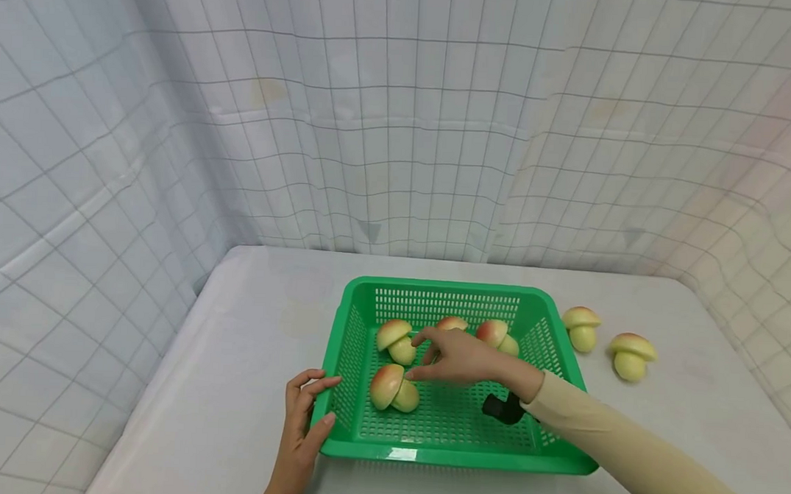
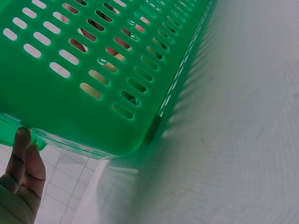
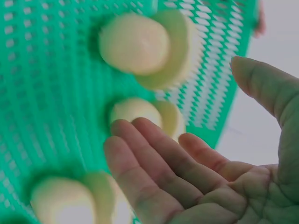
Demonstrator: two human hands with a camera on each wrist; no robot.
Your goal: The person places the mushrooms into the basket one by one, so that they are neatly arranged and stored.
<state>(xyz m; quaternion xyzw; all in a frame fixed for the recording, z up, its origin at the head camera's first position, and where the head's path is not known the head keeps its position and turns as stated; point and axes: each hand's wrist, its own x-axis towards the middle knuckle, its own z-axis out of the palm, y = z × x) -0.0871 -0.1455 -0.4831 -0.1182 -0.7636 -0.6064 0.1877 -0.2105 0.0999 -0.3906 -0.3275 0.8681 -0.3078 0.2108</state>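
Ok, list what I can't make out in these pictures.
Head: most of the back middle mushroom, behind the right hand.
Left wrist: contents of the green basket, mostly behind its slotted wall.
Left wrist: part of the left hand, past the picture's edge.
Right wrist: lowest mushroom, blurred, cut by bottom edge.

In the basket (image 1: 492, 458) on the counter (image 1: 253, 329), one mushroom (image 1: 394, 337) lies left, another (image 1: 389, 388) just before it, and two more toward the back, middle (image 1: 452, 323) and right (image 1: 495, 335). Two others (image 1: 632, 358) sit right of the basket. Of the hands, the left (image 1: 303, 429) is at the left rim, the right (image 1: 455, 356) over the middle.
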